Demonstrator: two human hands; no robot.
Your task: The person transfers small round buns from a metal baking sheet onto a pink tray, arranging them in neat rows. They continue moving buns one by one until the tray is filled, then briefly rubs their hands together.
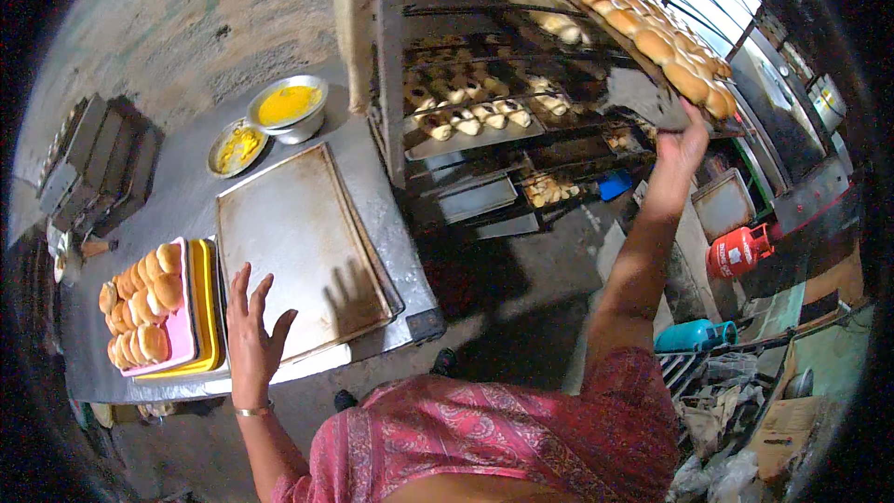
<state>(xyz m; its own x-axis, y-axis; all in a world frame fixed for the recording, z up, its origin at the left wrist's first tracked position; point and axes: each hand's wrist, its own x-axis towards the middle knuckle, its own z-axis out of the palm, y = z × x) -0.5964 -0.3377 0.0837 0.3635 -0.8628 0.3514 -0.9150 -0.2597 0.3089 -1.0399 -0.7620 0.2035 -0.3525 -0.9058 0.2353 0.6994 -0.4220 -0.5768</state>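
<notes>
My right hand (684, 143) is raised at the upper right and grips the near edge of a baking tray. Rows of golden-brown bread rolls (656, 45) cover that tray, which looks tilted from here. A grey cloth (642, 99) hangs beside the fingers; how much of it lies under the grip is hidden. My left hand (253, 335) holds nothing, its fingers spread near the front edge of a bare metal baking sheet (286, 244). Its shadow falls on that sheet. To its left, more bread rolls (143, 297) fill part of a pink tray (183, 339) stacked on a yellow tray (209, 335).
Two metal bowls with yellow contents (288, 106) (241, 148) stand at the table's back. Blackened bread tins (105, 161) are stacked left. A rack holds a tray of shaped dough pieces (482, 115). Red (737, 251) and teal gas cylinders (691, 337) are at right.
</notes>
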